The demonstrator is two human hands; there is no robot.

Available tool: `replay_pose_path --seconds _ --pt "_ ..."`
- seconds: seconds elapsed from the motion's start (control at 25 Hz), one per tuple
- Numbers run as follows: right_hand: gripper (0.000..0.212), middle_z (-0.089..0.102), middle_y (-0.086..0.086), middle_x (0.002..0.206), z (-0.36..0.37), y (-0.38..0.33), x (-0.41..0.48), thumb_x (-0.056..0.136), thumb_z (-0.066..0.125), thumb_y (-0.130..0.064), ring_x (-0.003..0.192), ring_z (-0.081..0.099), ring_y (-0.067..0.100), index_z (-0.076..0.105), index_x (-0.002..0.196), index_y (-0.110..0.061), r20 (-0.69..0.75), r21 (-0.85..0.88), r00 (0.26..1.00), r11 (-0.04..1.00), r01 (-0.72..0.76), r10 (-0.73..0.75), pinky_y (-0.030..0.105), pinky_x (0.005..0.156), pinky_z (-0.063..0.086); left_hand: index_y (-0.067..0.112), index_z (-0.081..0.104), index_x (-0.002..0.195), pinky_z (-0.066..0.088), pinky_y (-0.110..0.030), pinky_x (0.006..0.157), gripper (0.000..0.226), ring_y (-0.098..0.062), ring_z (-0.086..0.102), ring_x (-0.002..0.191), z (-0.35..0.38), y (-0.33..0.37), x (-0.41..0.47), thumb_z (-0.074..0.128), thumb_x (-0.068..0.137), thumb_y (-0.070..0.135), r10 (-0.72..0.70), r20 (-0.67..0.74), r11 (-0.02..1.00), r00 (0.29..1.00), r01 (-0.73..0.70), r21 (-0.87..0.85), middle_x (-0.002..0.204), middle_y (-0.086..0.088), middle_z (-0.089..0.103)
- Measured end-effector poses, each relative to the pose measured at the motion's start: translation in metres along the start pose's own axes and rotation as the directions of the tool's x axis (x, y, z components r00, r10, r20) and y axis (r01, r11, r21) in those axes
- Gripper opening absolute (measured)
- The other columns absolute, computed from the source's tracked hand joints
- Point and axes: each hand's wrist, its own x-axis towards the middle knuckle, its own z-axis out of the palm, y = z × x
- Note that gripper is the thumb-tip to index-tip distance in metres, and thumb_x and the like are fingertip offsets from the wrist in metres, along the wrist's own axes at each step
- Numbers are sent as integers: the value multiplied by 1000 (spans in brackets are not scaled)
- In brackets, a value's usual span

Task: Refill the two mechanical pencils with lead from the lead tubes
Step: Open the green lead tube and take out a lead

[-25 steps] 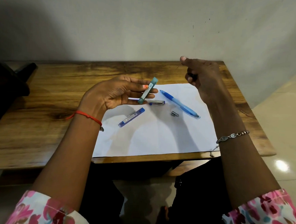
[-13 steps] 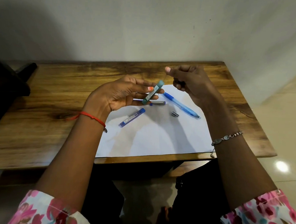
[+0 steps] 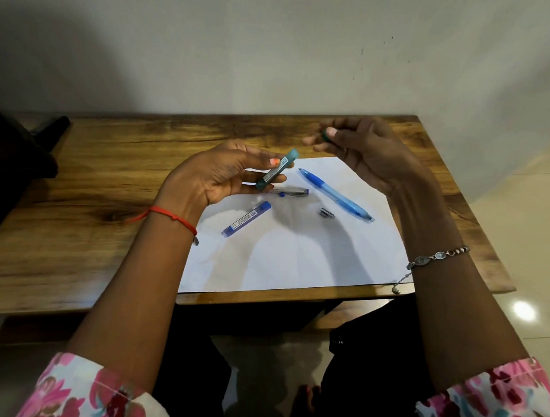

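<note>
My left hand holds a teal lead tube tilted, its top end up and to the right, above the white paper. My right hand is raised to the right of the tube, apart from it, fingers pinched on a small dark green cap. On the paper lie a blue mechanical pencil, a clear mechanical pencil partly hidden behind my left fingers, a blue lead tube and a small grey pencil cap.
The paper lies on a wooden table that stands against a white wall. A dark object sits at the table's far left. Tiled floor shows beyond the table's right edge.
My right hand has drawn back to the right and up from the top of the teal tube. My left hand has kept the tube in about the same place.
</note>
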Motion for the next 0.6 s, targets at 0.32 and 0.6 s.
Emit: replay_pose_path --seconds 0.32,0.6 --pt "13 70 1 69 10 1 -4 81 64 3 55 61 13 71 76 -7 -78 -201 997 979 7 -24 20 49 45 9 68 91 56 -27 75 13 -9 71 71 2 -1 1 56 86 6 -19 -37 1000 999 19 -5 92 3 71" --pt "7 70 3 59 14 4 -3 73 71 2 56 62 16 72 69 -3 -96 -248 995 969 1 -25 22 57 51 5 66 95 59 -28 67 14 -12 71 70 4 0 0 56 85 4 -26 -60 1000 998 25 -14 99 -5 69"
